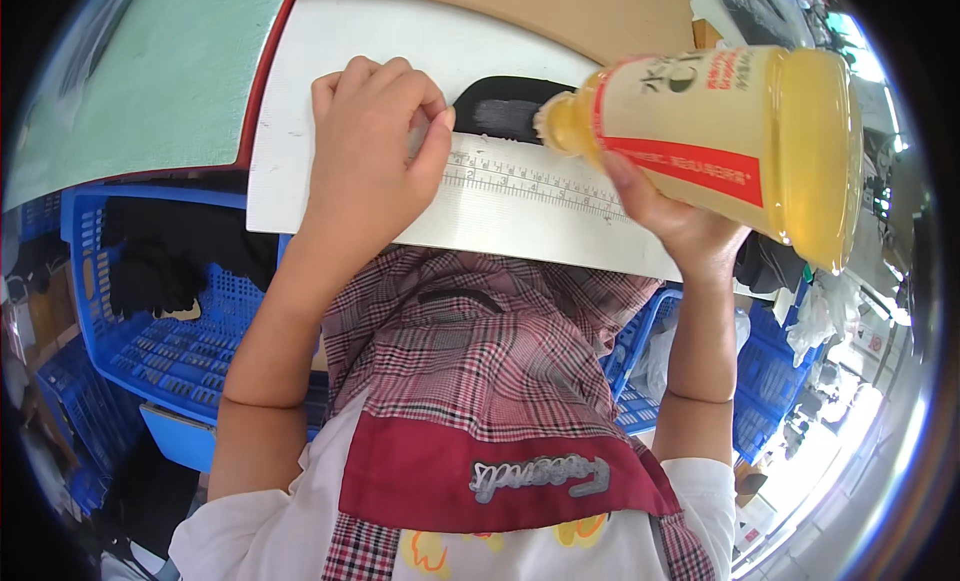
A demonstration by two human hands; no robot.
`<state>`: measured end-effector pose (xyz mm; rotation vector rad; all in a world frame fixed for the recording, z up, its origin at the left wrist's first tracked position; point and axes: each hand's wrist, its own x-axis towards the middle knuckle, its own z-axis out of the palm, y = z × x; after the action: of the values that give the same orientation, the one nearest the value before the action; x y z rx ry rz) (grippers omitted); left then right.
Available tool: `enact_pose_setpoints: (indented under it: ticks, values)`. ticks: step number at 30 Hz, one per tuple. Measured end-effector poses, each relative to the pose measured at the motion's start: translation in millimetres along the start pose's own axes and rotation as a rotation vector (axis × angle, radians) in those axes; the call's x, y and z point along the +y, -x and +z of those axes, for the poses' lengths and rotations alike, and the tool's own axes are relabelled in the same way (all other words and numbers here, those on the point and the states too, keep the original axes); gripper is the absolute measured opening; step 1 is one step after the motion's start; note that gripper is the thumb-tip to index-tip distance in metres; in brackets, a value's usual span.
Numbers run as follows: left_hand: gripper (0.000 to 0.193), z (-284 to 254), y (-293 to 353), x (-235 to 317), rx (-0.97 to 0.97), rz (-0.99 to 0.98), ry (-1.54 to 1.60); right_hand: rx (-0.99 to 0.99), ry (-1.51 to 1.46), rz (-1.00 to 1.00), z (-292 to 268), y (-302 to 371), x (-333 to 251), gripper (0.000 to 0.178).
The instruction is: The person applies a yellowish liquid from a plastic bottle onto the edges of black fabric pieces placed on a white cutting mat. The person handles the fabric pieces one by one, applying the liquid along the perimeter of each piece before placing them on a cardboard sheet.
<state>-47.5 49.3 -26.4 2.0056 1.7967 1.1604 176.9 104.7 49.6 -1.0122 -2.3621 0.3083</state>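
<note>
My right hand (pixel 685 221) grips a large plastic bottle (pixel 690 121) with a pale label and a red band. The bottle is tipped on its side, and its yellowish neck reaches the right part of a flat black piece (pixel 500 96) with a rounded end. A greyish, wet-looking patch lies on that piece. At the piece's left end is my left hand (pixel 375 146), its fingers curled and thumb brought to the forefinger; whether they pinch the edge is hard to see. A ruler scale (pixel 530 186) runs along the white board (pixel 280 196) just below the black piece.
Brown cardboard (pixel 560 11) lies along the board's far side. A green surface with a red edge (pixel 150 91) adjoins on the left. Below it stands a blue plastic basket (pixel 150 351) with black pieces inside. Another blue basket (pixel 635 406) with clear plastic bags is at the right.
</note>
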Motion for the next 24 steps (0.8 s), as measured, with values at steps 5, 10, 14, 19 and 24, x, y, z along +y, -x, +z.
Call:
enact_pose_setpoints:
  ticks: [5, 10, 14, 19, 24]
  values:
    - [0.007, -4.8, 0.3, 3.1, -0.018, -0.006, -0.024, 0.238, 0.064, 0.183, -32.0, 14.6, 29.6, 0.046]
    - [0.008, -5.4, -0.3, 0.0, -0.016, -0.002, -0.011, 0.483, -0.206, 0.202, -54.3, 13.0, 44.6, 0.039]
    - [0.007, -5.2, -0.7, -1.5, -0.025, -0.003, -0.007, 0.281, -0.461, 0.119, -11.7, -26.7, -2.9, 0.037]
    - [0.007, -2.1, -2.0, 3.7, 0.033, 0.002, 0.064, 0.041, -0.405, -0.035, 30.5, -52.4, -29.6, 0.037]
    - [0.008, -0.4, -1.5, 1.6, -0.017, -0.001, 0.003, 0.103, -0.299, -0.002, 13.8, -42.1, -6.3, 0.039]
